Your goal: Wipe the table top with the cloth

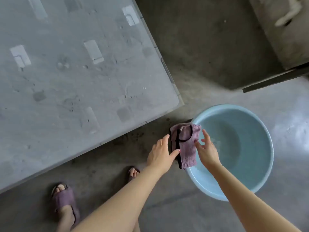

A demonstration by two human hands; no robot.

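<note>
The cloth (187, 146) is a small mauve terry rag with a dark binding along its edges, draped over the near-left rim of the basin (260, 185), directly between the two hands. It looks soft and limp, folding over itself where it hangs, so it should be light and bunch easily. If it is damp from the water, I judge it would be a little heavier and would cling. The best hold is probably a full-hand gather across its middle, not a pinch on the thin bound edge, which would let the rest dangle.

The left hand (160, 153) lies against the cloth's left edge, fingers extended and loosely together, not yet closed round it. The right hand (206, 149) is just right of the cloth, fingers spread and slightly curled, tips touching or almost touching the fabric; I cannot tell which.

The basin is smooth pale blue plastic, round, holding shallow clear water beyond the right hand. The table top (80, 67) is up and left of the left hand: a flat, hard, grey sheet, dusty and speckled, with rounded corners. The floor (209, 52) is rough grey concrete.
</note>
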